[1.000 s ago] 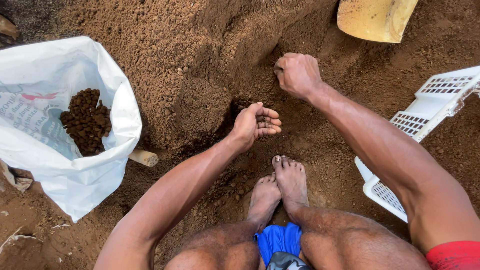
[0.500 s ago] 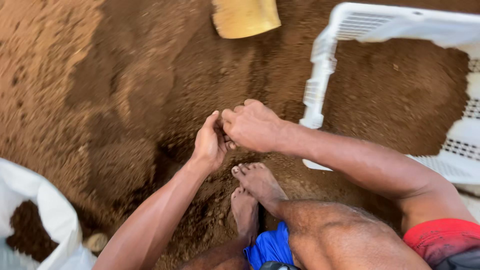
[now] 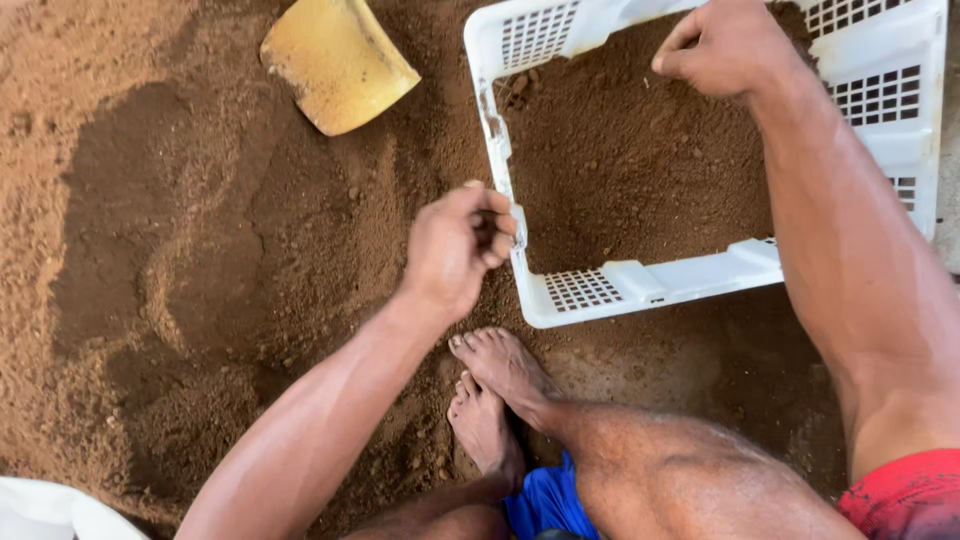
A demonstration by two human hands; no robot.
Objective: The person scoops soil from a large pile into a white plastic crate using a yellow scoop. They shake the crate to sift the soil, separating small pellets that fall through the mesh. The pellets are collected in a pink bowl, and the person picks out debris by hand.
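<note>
Left hand [image 3: 455,245] curled, fingers pinched together against the near-left corner of the white perforated crate [image 3: 640,282], looks like it holds a small clump of soil; exact contents hidden by the fingers. Right hand [image 3: 725,45] closed in a loose fist above the far side of the crate, knuckles toward camera; cannot tell if it grips soil or the crate rim.

Crate lies on the ground, open top up, holding dark brown soil [image 3: 625,160] that covers its floor in a shallow layer, walls mostly bare above it. So filling looks started, far from full, judging by the wall height showing.

Loose soil heap [image 3: 200,270] spreads over the ground left of the crate, darker damp patch in the middle, lighter dry soil toward the far-left corner of view. Plenty of it not in the crate.

Yellow scoop-like blade [image 3: 335,65] lies on the heap just left of the crate's far-left corner, untouched. Bare feet [image 3: 495,390] rest on the ground just near of the crate's front wall. White sack edge [image 3: 45,510] at bottom-left corner.

Room: open ground left of the left hand; crate wall and feet crowd the near side.
</note>
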